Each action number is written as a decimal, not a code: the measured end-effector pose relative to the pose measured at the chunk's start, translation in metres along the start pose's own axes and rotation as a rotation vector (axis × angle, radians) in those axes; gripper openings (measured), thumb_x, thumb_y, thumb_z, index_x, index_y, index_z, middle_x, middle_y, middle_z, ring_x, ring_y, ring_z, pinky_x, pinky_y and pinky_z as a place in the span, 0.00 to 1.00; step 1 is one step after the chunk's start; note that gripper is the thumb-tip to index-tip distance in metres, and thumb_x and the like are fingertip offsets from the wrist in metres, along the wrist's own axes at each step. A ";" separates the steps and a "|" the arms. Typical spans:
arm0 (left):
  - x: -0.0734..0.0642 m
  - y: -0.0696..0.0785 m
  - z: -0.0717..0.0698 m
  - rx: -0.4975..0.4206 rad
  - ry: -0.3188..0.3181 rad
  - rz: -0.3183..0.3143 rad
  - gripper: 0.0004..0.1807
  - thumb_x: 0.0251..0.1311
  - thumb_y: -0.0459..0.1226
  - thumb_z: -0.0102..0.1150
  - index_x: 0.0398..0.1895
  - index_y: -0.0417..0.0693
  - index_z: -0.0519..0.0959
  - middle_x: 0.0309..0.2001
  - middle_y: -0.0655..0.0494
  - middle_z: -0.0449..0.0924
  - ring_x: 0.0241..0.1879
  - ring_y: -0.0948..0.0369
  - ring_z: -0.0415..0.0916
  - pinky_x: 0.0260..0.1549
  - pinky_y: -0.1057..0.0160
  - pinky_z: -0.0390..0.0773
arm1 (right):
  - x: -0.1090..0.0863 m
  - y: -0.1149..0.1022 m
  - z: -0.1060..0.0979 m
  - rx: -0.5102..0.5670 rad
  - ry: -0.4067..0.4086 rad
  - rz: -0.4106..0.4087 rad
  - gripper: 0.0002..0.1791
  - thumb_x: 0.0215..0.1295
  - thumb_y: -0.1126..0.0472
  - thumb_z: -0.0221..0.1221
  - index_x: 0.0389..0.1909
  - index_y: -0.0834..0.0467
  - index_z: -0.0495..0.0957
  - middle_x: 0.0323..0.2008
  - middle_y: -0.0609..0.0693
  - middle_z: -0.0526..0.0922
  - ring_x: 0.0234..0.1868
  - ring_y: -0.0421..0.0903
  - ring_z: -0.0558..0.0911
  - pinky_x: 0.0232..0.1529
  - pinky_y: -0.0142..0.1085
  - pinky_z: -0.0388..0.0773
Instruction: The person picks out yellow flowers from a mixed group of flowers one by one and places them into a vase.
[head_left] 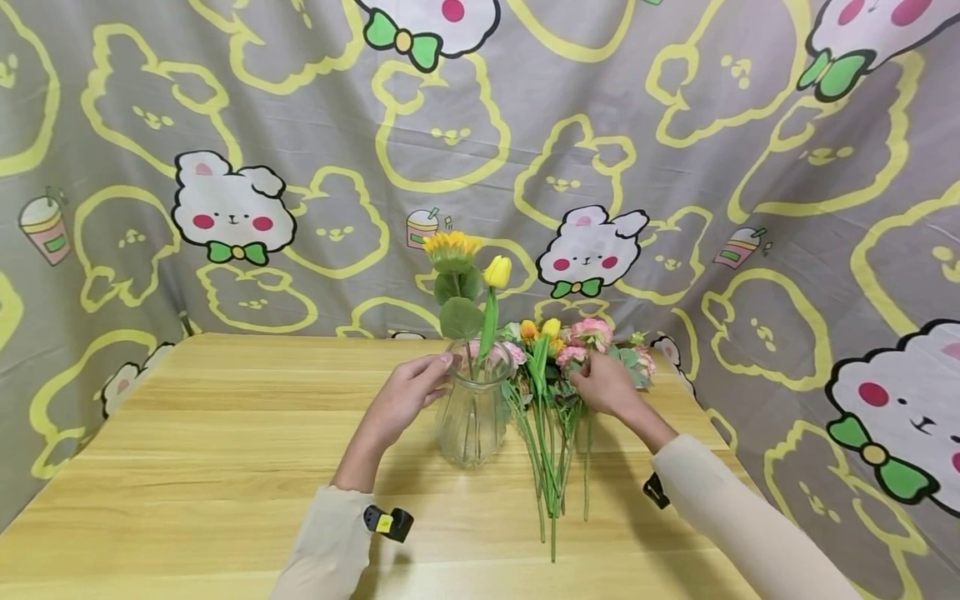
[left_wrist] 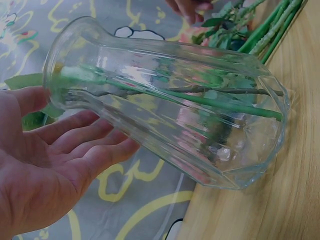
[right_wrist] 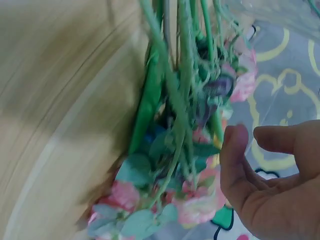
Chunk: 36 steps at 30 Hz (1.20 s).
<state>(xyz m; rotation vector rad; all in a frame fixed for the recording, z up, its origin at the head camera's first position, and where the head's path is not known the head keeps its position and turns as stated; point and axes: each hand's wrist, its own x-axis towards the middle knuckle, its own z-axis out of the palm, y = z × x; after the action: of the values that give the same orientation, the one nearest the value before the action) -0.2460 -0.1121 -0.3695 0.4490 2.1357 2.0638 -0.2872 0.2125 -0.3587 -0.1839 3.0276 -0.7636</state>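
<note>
A clear glass vase [head_left: 471, 437] stands upright on the table, holding a sunflower [head_left: 451, 250], a yellow tulip [head_left: 497, 272] and a stem with round green leaves [head_left: 461, 319]. My left hand [head_left: 406, 393] is at the vase's left side; in the left wrist view its extended fingers [left_wrist: 107, 150] touch the glass near the neck. To the right of the vase lies a bunch of flowers with pink blooms [head_left: 591, 333] and long green stems [head_left: 553, 475]. Over those blooms is my right hand [head_left: 606, 385]. The right wrist view shows its thumb and forefinger bent and apart, nothing between them.
The wooden table [head_left: 247, 450] carries the vase and the bunch, whose stems point toward me. Behind and on both sides hangs a grey curtain [head_left: 330, 133] with cartoon rabbits, close to the table's back edge.
</note>
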 end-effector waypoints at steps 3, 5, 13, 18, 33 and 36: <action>0.000 0.001 0.000 -0.004 -0.002 -0.001 0.32 0.78 0.53 0.46 0.71 0.37 0.70 0.72 0.44 0.69 0.73 0.46 0.66 0.71 0.51 0.70 | 0.003 -0.010 0.010 0.014 0.003 -0.023 0.25 0.74 0.56 0.57 0.15 0.51 0.62 0.11 0.42 0.58 0.12 0.39 0.58 0.17 0.30 0.58; 0.000 0.001 0.000 -0.004 -0.001 -0.001 0.32 0.78 0.53 0.46 0.71 0.37 0.69 0.72 0.44 0.69 0.73 0.46 0.66 0.71 0.51 0.70 | 0.005 -0.016 0.016 0.016 -0.005 -0.035 0.26 0.73 0.57 0.58 0.14 0.52 0.62 0.10 0.43 0.57 0.11 0.39 0.57 0.17 0.30 0.59; 0.001 0.000 0.000 -0.003 0.000 -0.003 0.31 0.78 0.53 0.46 0.70 0.39 0.71 0.71 0.44 0.70 0.71 0.46 0.68 0.71 0.52 0.70 | 0.010 -0.031 0.039 -0.016 -0.071 0.000 0.27 0.72 0.60 0.61 0.11 0.54 0.67 0.05 0.46 0.67 0.12 0.52 0.80 0.15 0.32 0.73; 0.001 0.001 0.000 -0.002 0.010 0.006 0.30 0.78 0.52 0.46 0.69 0.38 0.71 0.71 0.44 0.71 0.71 0.46 0.68 0.71 0.52 0.71 | 0.013 -0.034 0.049 -0.075 -0.103 0.040 0.25 0.73 0.58 0.61 0.12 0.56 0.74 0.07 0.50 0.75 0.10 0.47 0.76 0.17 0.32 0.72; -0.001 0.001 0.000 0.015 0.007 0.007 0.32 0.78 0.54 0.46 0.70 0.38 0.71 0.71 0.44 0.70 0.71 0.47 0.68 0.71 0.50 0.71 | 0.017 -0.026 0.060 -0.026 -0.136 0.070 0.17 0.70 0.62 0.63 0.20 0.64 0.81 0.16 0.59 0.83 0.17 0.51 0.86 0.22 0.36 0.85; 0.000 0.001 0.000 0.016 0.004 0.010 0.32 0.78 0.54 0.45 0.70 0.38 0.71 0.72 0.44 0.70 0.72 0.47 0.67 0.71 0.50 0.71 | 0.018 -0.026 0.061 -0.023 -0.138 0.072 0.18 0.69 0.64 0.62 0.16 0.62 0.78 0.16 0.58 0.82 0.16 0.50 0.85 0.21 0.36 0.86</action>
<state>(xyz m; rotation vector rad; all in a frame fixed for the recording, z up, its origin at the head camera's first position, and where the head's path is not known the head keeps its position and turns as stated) -0.2456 -0.1124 -0.3685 0.4594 2.1579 2.0557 -0.2993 0.1586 -0.3999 -0.1222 2.8969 -0.6807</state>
